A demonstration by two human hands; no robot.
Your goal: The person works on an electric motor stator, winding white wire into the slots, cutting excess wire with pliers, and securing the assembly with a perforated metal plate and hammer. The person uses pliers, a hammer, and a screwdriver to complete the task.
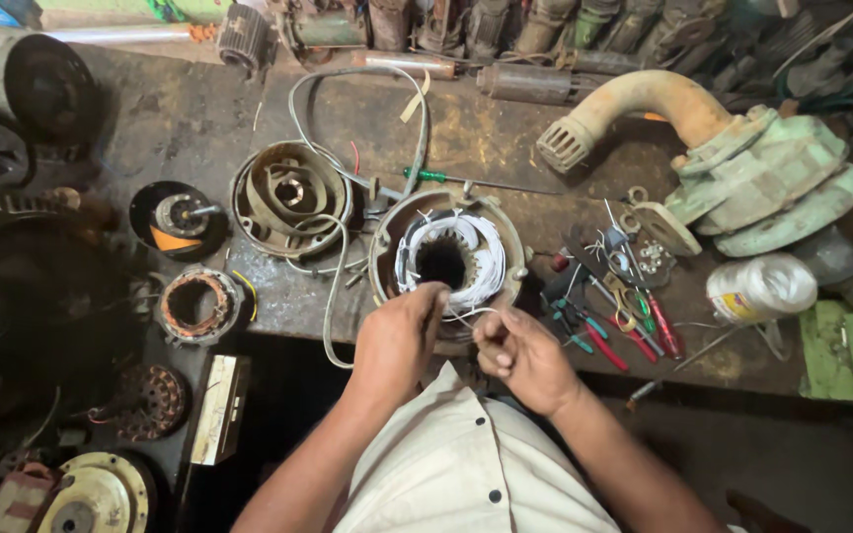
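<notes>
My left hand (399, 331) pinches the white winding (451, 259) of the motor (446, 262) steady; my right hand (520, 355), near, pulls 1 thin wire (468, 314) tight

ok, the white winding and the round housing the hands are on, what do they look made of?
Winding: looks like white plastic-sleeved wire, smooth and bright, strands bundled in loops. Housing: seemingly cast metal, dull brown-grey, grimy, with bolt lugs on its rim.

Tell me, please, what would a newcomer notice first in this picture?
Most striking is the round motor stator with white windings at the middle of the dark workbench, where the left hand and right hand pinch thin white wires. At the right lies a big green pump with a curved pipe, with a heap of hand tools before it.
</notes>
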